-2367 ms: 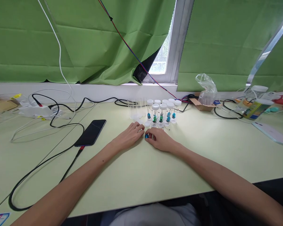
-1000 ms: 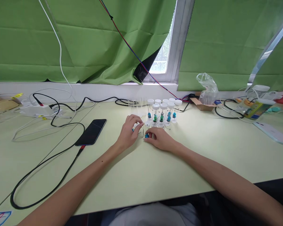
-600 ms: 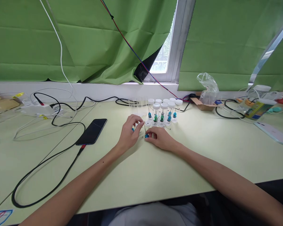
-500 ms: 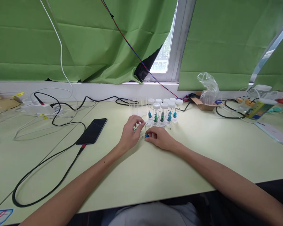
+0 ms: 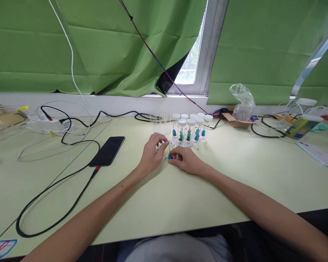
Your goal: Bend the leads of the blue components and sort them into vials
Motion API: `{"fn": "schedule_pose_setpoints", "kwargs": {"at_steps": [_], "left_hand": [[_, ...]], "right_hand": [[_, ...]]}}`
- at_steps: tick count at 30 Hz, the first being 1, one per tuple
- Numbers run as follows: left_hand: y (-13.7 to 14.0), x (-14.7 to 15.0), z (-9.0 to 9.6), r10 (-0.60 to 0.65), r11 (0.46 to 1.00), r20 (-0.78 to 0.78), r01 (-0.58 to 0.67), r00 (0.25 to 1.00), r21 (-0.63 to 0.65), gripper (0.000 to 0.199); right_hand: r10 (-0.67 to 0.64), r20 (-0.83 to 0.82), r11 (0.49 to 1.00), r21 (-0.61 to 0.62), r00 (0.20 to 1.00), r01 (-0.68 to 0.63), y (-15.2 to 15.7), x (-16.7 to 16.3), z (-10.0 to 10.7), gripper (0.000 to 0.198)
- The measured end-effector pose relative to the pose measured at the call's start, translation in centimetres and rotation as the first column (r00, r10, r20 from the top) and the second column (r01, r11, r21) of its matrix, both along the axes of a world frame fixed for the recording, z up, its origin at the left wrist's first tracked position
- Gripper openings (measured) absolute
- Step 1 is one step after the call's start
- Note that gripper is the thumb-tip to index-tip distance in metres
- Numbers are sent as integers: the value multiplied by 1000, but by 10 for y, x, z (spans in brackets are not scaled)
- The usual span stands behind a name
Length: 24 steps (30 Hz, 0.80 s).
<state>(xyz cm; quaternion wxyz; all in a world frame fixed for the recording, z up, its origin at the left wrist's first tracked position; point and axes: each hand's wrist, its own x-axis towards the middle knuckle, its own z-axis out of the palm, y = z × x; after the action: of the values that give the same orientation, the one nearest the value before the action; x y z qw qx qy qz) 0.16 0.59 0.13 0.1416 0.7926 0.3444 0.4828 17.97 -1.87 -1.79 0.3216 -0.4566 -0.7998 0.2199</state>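
Note:
A small blue piece (image 5: 170,157) with a thin dark upright stem stands on the table in front of me. My right hand (image 5: 186,159) pinches its blue base between thumb and fingertips. Thumb and index finger of my left hand (image 5: 153,151) are closed at the top of the stem. Just behind my hands are several clear tubes (image 5: 190,131) with white caps, holding similar blue and green pieces on stems. Clear tubes without caps (image 5: 160,123) stand to the left of them. Some tiny parts lie near my fingers, too small to name.
A black phone (image 5: 107,151) lies to the left, its black cable (image 5: 32,209) looping over the table (image 5: 142,218). At the back right are a small cardboard box (image 5: 237,122) with a plastic bag (image 5: 242,100), a labelled tub (image 5: 303,125) and a pale phone (image 5: 317,154).
Both hands keep their hold on the blue piece and its stem, almost unmoved. The whole view has shifted very slightly.

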Motion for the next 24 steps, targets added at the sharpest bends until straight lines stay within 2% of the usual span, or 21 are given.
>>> {"fn": "schedule_pose_setpoints", "kwargs": {"at_steps": [24], "left_hand": [[0,-2,-6,-59,998,-57,59,997,-2,10]], "right_hand": [[13,35,999,37,999,-14,1,0,-1,6]]}}
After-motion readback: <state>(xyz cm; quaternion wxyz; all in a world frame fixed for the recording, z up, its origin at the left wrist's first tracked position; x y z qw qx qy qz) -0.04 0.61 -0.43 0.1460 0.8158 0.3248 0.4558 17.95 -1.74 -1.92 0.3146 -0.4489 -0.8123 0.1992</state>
